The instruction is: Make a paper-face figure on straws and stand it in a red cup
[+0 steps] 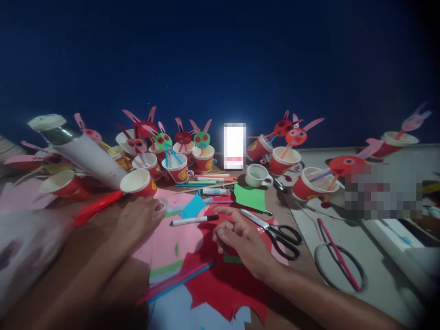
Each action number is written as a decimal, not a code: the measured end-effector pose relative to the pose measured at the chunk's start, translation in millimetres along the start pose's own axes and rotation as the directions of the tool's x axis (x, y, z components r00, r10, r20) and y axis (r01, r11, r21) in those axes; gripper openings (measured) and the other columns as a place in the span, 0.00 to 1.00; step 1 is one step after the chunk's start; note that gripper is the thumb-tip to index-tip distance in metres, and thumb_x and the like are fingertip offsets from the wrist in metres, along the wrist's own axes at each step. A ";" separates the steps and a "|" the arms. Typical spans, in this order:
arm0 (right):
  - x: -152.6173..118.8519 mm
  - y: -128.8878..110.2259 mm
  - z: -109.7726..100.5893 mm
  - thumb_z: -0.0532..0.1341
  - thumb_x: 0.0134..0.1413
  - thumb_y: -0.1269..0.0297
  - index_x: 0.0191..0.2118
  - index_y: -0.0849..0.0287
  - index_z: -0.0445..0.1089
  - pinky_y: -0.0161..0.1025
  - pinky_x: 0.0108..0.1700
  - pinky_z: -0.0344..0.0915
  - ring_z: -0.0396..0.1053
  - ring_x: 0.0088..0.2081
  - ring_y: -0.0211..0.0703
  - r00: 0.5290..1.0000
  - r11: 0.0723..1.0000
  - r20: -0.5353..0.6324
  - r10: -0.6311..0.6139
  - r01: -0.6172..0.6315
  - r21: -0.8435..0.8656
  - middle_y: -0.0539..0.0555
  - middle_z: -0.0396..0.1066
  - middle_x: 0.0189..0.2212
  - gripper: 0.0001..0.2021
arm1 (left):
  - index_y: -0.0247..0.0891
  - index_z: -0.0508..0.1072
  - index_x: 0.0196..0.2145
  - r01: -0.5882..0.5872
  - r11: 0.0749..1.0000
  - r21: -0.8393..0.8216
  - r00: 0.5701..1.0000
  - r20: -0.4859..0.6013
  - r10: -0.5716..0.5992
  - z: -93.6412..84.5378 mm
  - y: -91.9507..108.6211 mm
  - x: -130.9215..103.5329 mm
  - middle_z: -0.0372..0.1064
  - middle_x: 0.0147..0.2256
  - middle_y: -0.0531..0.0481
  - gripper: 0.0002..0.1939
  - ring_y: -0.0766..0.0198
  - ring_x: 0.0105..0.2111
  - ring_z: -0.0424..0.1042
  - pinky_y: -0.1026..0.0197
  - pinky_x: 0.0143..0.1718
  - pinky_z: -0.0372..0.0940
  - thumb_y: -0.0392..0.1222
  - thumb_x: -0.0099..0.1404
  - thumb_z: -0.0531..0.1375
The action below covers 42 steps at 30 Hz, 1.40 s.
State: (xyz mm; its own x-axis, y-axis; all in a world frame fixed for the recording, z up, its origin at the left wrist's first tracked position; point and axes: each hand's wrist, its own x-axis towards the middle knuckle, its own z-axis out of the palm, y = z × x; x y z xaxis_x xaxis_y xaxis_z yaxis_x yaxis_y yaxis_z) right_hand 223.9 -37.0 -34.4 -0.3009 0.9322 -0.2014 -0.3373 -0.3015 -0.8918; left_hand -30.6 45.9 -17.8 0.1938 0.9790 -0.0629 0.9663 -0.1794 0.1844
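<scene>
My left hand is closed at the fingertips on a small clear ring, seemingly a roll of tape, low over the pink paper. My right hand hovers above the red paper, index finger stretched out and the others loosely bent apart, with nothing visible in it. A capped black-and-white marker lies just beyond its fingertips. Black-handled scissors rest close to its right. Pink and blue straws lie across the papers nearer me. A blue paper piece sits between the hands.
Red paper cups with paper bunny heads on straws line the back. A white cup, green paper, a glue stick and pens are in the middle. Left stand a white cylinder and a plastic bag; a hoop lies right.
</scene>
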 end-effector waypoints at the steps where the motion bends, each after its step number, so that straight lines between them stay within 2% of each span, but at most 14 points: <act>1: -0.7 1.9 1.4 0.59 0.55 0.59 0.49 0.58 0.58 0.32 0.26 0.57 0.63 0.22 0.32 1.000 1.000 0.009 0.015 -0.015 0.014 0.46 0.67 0.24 0.18 | 0.38 0.72 0.28 0.001 1.000 -0.021 1.000 -0.006 -0.001 -0.8 1.0 -2.0 0.69 0.31 0.40 0.12 0.46 0.35 0.67 0.52 0.36 0.54 0.48 0.58 0.54; 5: -4.6 10.2 7.0 0.61 0.54 0.56 0.52 0.58 0.58 0.33 0.28 0.58 0.63 0.22 0.32 0.998 0.996 0.052 0.038 -0.041 0.074 0.47 0.68 0.25 0.23 | 0.35 0.72 0.35 0.017 0.965 -0.261 0.998 -0.057 -0.033 -0.7 11.9 -19.5 0.70 0.40 0.39 0.17 0.48 0.41 0.67 0.51 0.43 0.57 0.51 0.61 0.52; 7: -7.7 13.8 9.1 0.63 0.52 0.55 0.53 0.57 0.59 0.34 0.29 0.60 0.64 0.22 0.32 0.995 0.993 0.089 0.045 -0.054 0.100 0.47 0.68 0.25 0.25 | 0.37 0.73 0.34 0.021 0.915 -0.403 1.000 0.005 -0.021 4.0 22.6 -30.2 0.71 0.36 0.44 0.19 0.55 0.36 0.69 0.56 0.39 0.62 0.54 0.63 0.49; 8: -9.4 15.5 9.9 0.63 0.52 0.55 0.53 0.57 0.59 0.34 0.29 0.60 0.64 0.22 0.32 0.993 0.992 0.113 0.043 -0.056 0.111 0.47 0.68 0.26 0.25 | 0.38 0.73 0.35 0.040 0.863 -0.503 0.997 0.079 0.000 7.2 28.6 -34.6 0.71 0.30 0.47 0.22 0.59 0.29 0.69 0.59 0.32 0.63 0.55 0.65 0.46; 9: -11.2 17.1 10.5 0.63 0.52 0.56 0.54 0.56 0.59 0.34 0.29 0.60 0.65 0.22 0.32 0.990 0.992 0.138 0.038 -0.054 0.116 0.47 0.68 0.26 0.25 | 0.36 0.73 0.36 0.156 0.672 -0.724 0.970 0.239 0.033 10.4 34.5 -37.8 0.69 0.26 0.48 0.23 0.61 0.26 0.68 0.60 0.27 0.63 0.56 0.65 0.46; 10: -12.9 18.6 11.1 0.63 0.53 0.56 0.54 0.56 0.60 0.34 0.29 0.61 0.65 0.22 0.31 0.986 0.992 0.163 0.028 -0.048 0.121 0.47 0.68 0.26 0.24 | 0.36 0.73 0.37 0.279 0.460 -0.843 0.935 0.347 0.069 13.2 39.8 -39.7 0.68 0.27 0.48 0.22 0.62 0.25 0.67 0.61 0.25 0.63 0.56 0.64 0.49; 12: -16.0 21.1 12.2 0.63 0.54 0.57 0.54 0.55 0.61 0.33 0.29 0.61 0.65 0.22 0.31 0.978 0.990 0.208 0.013 -0.042 0.133 0.47 0.68 0.27 0.23 | 0.36 0.74 0.37 0.432 0.110 -0.895 0.885 0.444 0.142 16.4 47.3 -40.4 0.68 0.29 0.47 0.20 0.64 0.25 0.66 0.63 0.23 0.62 0.56 0.62 0.54; 13: -17.1 22.1 12.8 0.62 0.54 0.57 0.53 0.56 0.61 0.33 0.29 0.61 0.65 0.22 0.31 0.974 0.990 0.225 0.012 -0.044 0.137 0.48 0.68 0.27 0.22 | 0.36 0.75 0.37 0.469 0.001 -0.883 0.871 0.463 0.162 16.7 49.3 -39.7 0.69 0.31 0.47 0.19 0.65 0.25 0.66 0.64 0.22 0.62 0.55 0.61 0.57; 15: -18.8 23.6 14.3 0.62 0.54 0.56 0.52 0.57 0.63 0.32 0.28 0.60 0.65 0.21 0.30 0.970 0.988 0.244 0.019 -0.055 0.141 0.48 0.68 0.26 0.21 | 0.35 0.75 0.37 0.499 -0.105 -0.860 0.859 0.474 0.192 15.5 50.4 -38.1 0.68 0.30 0.47 0.18 0.65 0.25 0.66 0.65 0.22 0.63 0.53 0.57 0.61; 21: -19.5 28.0 17.7 0.63 0.52 0.55 0.48 0.59 0.65 0.30 0.25 0.59 0.64 0.20 0.30 0.969 0.986 0.228 0.092 -0.120 0.113 0.48 0.69 0.24 0.20 | 0.37 0.74 0.33 0.507 -0.135 -0.851 0.847 0.463 0.261 15.3 45.4 -38.6 0.65 0.28 0.51 0.06 0.69 0.24 0.64 0.67 0.24 0.63 0.40 0.58 0.62; 25: -18.0 30.3 17.4 0.64 0.50 0.53 0.48 0.59 0.65 0.30 0.25 0.59 0.64 0.19 0.30 0.972 0.984 0.199 0.122 -0.145 0.107 0.47 0.69 0.24 0.22 | 0.36 0.72 0.31 0.522 -0.123 -0.844 0.834 0.476 0.279 18.3 42.2 -38.0 0.65 0.26 0.52 0.04 0.69 0.22 0.64 0.66 0.23 0.62 0.39 0.57 0.63; 29: -16.4 29.8 17.5 0.65 0.48 0.50 0.49 0.60 0.65 0.31 0.24 0.59 0.64 0.19 0.30 0.973 0.981 0.178 0.147 -0.166 0.098 0.46 0.69 0.23 0.25 | 0.35 0.71 0.28 0.476 -0.109 -0.873 0.864 0.442 0.240 17.9 39.1 -38.1 0.66 0.29 0.51 0.03 0.71 0.23 0.63 0.68 0.22 0.60 0.37 0.58 0.62; 35: -16.0 28.6 18.1 0.65 0.48 0.50 0.53 0.62 0.61 0.32 0.25 0.60 0.64 0.19 0.31 0.973 0.978 0.158 0.167 -0.184 0.098 0.47 0.71 0.22 0.30 | 0.34 0.71 0.28 0.454 -0.051 -0.889 0.876 0.435 0.208 17.2 42.2 -39.6 0.65 0.28 0.51 0.03 0.70 0.24 0.63 0.68 0.23 0.59 0.36 0.58 0.61; 42: -17.4 26.7 18.3 0.63 0.51 0.52 0.58 0.63 0.55 0.32 0.24 0.60 0.64 0.17 0.32 0.978 0.979 0.158 0.137 -0.158 0.130 0.49 0.72 0.22 0.33 | 0.36 0.69 0.25 0.369 -0.116 -0.922 0.927 0.356 0.118 17.5 53.6 -42.0 0.66 0.28 0.53 0.05 0.70 0.24 0.63 0.68 0.23 0.59 0.36 0.57 0.61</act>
State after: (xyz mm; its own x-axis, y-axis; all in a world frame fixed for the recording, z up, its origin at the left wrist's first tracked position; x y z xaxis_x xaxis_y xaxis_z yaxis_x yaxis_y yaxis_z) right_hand 203.9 -64.9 -47.3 -0.4812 0.8385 -0.2555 -0.3981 -0.4687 -0.7886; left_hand 16.1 -6.5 -22.5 0.3541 0.8519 -0.3857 -0.1965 0.4711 0.8599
